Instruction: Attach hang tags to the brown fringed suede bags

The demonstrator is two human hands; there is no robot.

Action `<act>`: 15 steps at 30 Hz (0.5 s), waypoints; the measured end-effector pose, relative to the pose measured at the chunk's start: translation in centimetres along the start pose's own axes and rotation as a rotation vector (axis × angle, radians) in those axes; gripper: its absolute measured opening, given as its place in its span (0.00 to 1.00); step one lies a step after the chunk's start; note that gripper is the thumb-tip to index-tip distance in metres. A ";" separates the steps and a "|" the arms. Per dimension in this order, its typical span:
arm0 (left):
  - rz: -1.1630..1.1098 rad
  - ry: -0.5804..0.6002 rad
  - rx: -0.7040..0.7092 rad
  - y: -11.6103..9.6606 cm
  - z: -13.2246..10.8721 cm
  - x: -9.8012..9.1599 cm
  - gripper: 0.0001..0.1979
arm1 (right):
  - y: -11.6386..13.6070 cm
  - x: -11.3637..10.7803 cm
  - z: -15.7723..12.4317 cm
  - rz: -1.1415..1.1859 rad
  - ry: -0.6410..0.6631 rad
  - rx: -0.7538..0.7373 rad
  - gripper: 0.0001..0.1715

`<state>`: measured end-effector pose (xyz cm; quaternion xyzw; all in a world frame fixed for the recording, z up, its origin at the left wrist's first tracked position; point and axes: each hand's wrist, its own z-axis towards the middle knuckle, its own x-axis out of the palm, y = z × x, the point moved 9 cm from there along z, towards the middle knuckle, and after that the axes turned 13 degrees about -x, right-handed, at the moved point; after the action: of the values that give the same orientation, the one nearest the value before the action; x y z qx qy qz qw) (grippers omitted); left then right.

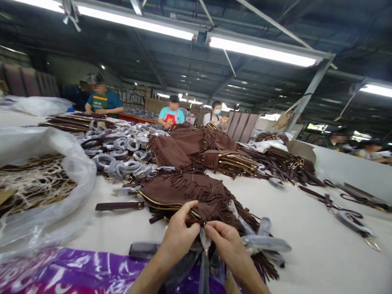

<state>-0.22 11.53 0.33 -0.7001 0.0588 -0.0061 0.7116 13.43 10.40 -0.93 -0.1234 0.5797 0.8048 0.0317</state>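
Observation:
A brown fringed bag (184,187) with a gold zipper lies on the white table in front of me. My left hand (182,228) is closed at its near corner, thumb and fingers around the zipper end. Beside it my right hand (223,238) pinches at the top of a strap wrapped in clear plastic (204,267), which hangs down between my wrists. The small fitting where my fingertips meet is too small to make out. More plastic-wrapped straps (266,243) lie by my right wrist, and a brown wrist strap (119,206) sticks out to the left.
Behind the bag are a heap of brown fringed bags (196,145) and coiled wrapped straps (126,168). An open plastic sack (81,160) with white cords stands left, above a purple plastic bag (85,269). Loose straps (351,214) lie right. Several people work farther back.

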 end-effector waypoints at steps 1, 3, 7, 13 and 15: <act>-0.018 -0.015 -0.010 0.0 0.0 -0.1 0.31 | 0.1 -0.1 0.0 0.004 -0.003 -0.002 0.21; -0.041 -0.045 -0.028 0.1 0.1 -0.3 0.30 | 0.2 -0.1 0.0 0.017 -0.006 -0.008 0.22; -0.036 -0.050 -0.038 0.1 0.4 -0.5 0.32 | 0.2 -0.1 0.2 0.020 -0.005 -0.022 0.21; -0.108 -0.012 -0.033 1.0 1.0 0.1 0.32 | 0.3 -0.2 0.8 -0.082 0.002 -0.080 0.21; -0.150 0.006 -0.035 1.2 1.3 0.4 0.32 | 0.3 -0.2 0.9 -0.117 0.020 -0.100 0.20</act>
<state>0.20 12.82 -0.90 -0.7149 0.0083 -0.0603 0.6966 13.44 11.13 -0.34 -0.1664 0.5311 0.8282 0.0666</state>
